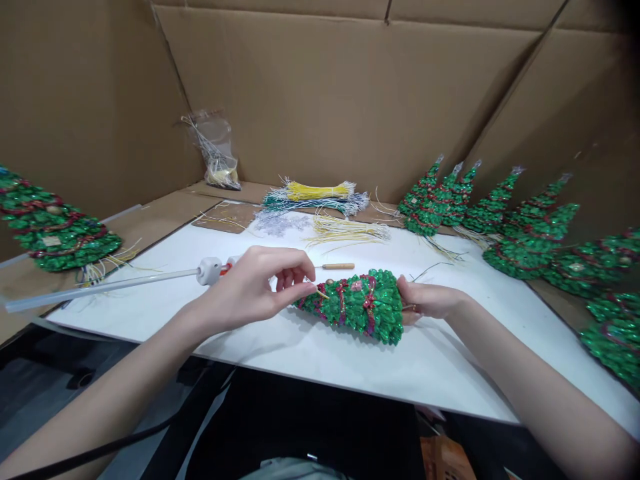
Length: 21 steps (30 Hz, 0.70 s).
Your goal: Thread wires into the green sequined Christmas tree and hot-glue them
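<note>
A small green Christmas tree (357,305) with red and purple garland lies on its side over the white board, its base toward the right. My left hand (273,283) is above its narrow end, with thumb and forefinger pinched on a thin yellow wire (323,293) that meets the tree's side. At the base, my right hand (425,300) has its fingers closed round the tree's bottom edge, and some are hidden behind it. Thin wires stick out near that hand.
Behind the tree lie a wooden-handled tool (339,267) and bundled yellow wires (320,191). A white glue gun (209,271) with a long stick is at left. More trees (493,207) stand at right, another (55,230) at far left. Cardboard walls (300,87) enclose the white board (280,353).
</note>
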Motion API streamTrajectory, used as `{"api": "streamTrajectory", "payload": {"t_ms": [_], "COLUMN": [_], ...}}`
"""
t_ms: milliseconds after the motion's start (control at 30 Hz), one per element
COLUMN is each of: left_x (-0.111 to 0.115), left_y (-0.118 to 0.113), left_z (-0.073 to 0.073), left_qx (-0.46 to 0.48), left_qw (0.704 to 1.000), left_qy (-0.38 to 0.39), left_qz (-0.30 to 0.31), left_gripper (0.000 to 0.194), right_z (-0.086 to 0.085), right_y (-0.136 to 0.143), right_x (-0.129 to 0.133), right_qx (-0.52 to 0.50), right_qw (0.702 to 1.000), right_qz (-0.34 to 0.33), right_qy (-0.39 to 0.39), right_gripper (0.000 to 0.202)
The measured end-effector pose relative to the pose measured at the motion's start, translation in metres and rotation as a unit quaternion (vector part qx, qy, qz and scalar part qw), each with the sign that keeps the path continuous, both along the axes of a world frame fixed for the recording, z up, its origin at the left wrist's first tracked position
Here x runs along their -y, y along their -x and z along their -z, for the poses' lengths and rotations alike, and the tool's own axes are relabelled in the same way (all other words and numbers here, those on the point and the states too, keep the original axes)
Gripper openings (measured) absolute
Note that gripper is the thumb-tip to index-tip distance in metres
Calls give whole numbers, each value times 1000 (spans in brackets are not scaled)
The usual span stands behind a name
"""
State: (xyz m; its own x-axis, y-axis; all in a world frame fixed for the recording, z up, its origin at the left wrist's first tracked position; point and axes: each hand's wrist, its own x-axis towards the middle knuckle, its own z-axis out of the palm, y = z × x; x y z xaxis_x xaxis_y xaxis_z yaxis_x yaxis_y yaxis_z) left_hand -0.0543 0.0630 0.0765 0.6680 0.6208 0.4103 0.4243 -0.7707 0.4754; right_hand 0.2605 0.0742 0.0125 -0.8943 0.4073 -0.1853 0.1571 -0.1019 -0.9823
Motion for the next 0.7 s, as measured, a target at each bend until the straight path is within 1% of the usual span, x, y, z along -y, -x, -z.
{"api": "streamTrajectory", "payload": {"t_ms": [167, 300, 500, 700], "left_x": [4, 3, 1, 2], "left_y": [6, 9, 11, 8], "left_z": [1, 3, 5, 10], "left_qx": [-28, -47, -48, -34], "left_qw": [992, 979, 972, 965], "left_qy": [-122, -196, -231, -259], "left_qz": [-12, -13, -1, -3], "left_gripper": [8, 13, 19, 19], "right_z": [1, 3, 5, 5], "right_y": [1, 3, 2, 2], "right_x": [3, 5, 5, 4], "right_qx": [-8, -23, 0, 1], "right_qw": [999, 998, 997, 998], "right_qz": [34, 44, 73, 54], "right_qy": [-20, -41, -21, -34], "right_gripper": [68, 68, 66, 68]}}
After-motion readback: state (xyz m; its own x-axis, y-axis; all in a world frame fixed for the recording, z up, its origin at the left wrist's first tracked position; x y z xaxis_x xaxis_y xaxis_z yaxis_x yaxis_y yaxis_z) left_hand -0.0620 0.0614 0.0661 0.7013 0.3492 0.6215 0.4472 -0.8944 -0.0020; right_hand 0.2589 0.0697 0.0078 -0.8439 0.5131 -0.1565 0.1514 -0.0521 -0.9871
